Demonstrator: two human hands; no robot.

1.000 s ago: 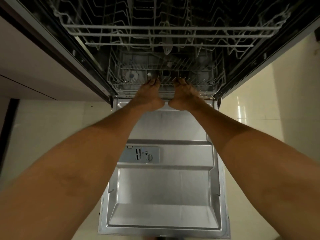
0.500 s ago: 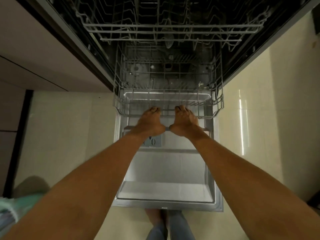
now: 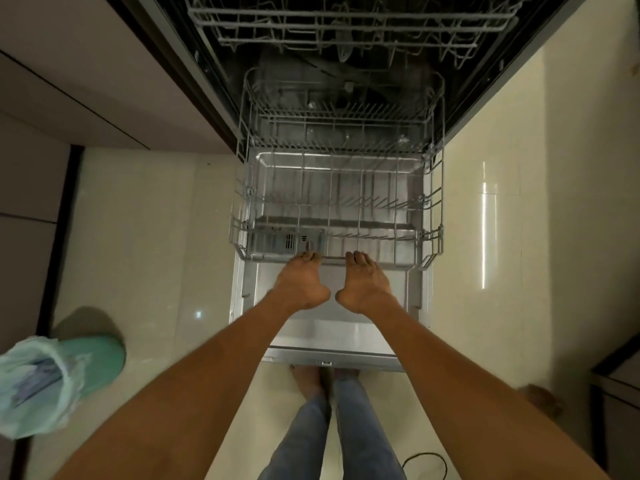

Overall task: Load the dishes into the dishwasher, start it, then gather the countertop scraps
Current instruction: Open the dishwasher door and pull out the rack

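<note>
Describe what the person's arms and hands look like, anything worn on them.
Both arms are bare up to the frame edge: no sleeves show. The left hand and right hand wear no gloves, and no rings, watch or bracelets are visible.

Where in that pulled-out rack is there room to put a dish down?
The whole lower rack shows no dishes, from its back wall to the front rail. Only the front rail's middle is taken, gripped by the left hand and right hand. The upper rack also looks bare.
</note>
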